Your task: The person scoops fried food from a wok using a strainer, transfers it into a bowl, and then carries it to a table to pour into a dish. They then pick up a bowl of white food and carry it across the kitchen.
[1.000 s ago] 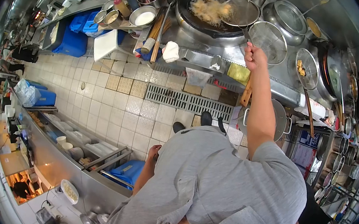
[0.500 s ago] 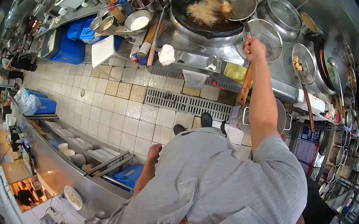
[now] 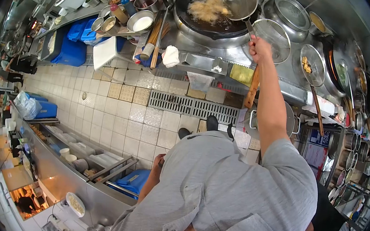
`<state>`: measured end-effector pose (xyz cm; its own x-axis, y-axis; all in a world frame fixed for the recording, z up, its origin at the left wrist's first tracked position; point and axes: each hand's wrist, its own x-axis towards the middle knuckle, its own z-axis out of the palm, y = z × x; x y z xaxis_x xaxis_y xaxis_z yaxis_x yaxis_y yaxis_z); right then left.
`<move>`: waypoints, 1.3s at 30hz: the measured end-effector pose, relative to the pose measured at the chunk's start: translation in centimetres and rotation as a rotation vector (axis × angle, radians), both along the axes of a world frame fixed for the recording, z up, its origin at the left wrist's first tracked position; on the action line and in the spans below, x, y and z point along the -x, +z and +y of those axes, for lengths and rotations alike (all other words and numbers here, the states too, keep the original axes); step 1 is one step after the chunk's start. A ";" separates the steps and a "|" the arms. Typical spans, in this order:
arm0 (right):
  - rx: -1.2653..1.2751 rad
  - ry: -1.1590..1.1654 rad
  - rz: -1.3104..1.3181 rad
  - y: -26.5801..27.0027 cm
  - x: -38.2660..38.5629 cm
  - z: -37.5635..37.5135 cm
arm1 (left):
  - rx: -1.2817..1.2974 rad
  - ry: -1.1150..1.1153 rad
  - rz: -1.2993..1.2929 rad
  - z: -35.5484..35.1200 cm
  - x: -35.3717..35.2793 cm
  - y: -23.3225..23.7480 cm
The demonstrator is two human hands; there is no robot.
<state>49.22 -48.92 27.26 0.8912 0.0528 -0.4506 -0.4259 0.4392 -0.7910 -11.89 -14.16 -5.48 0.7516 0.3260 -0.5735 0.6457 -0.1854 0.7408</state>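
My right hand (image 3: pixel 260 49) is closed around the handle of a round mesh strainer (image 3: pixel 240 4), whose basket hangs over the right part of a large black wok (image 3: pixel 183 6). Pale golden food (image 3: pixel 208 9) bubbles in the dark oil beside the strainer. Under my right hand lies another wire strainer (image 3: pixel 278 41), its wooden handle (image 3: pixel 253 89) sticking out over the counter's edge. My left hand (image 3: pixel 159 160) hangs low at my side, partly against my grey shirt; its fingers are too hidden to read.
Bowls of ingredients and a white bowl (image 3: pixel 141 21) stand left of the wok. A strainer with fried pieces (image 3: pixel 307 64) lies to the right. Near the front edge are a white cloth (image 3: pixel 170 56) and a yellow-green cloth (image 3: pixel 241 74). A lidded pot (image 3: pixel 292 13) stands behind.
The strainer in my right hand has shifted left over the wok, and the golden piece at its edge is less visible. My left hand has turned slightly against my side.
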 end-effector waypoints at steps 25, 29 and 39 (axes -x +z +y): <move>-0.310 -0.271 -0.174 3.9 12.6 -19.2 | 0.009 -0.102 0.258 0.4 -10.3 9.8; 0.337 -0.536 -0.074 3.9 14.9 -23.5 | -0.106 -0.306 0.183 1.5 -11.7 7.6; 1.749 -0.439 0.080 0.4 13.2 -26.0 | 0.131 -0.080 0.225 0.0 -15.4 10.5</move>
<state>36.00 -74.91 27.71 0.6834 -0.6889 0.2416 -0.5769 -0.7124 -0.3996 3.47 -14.16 5.01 0.6212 0.1825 -0.7621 0.7836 -0.1545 0.6017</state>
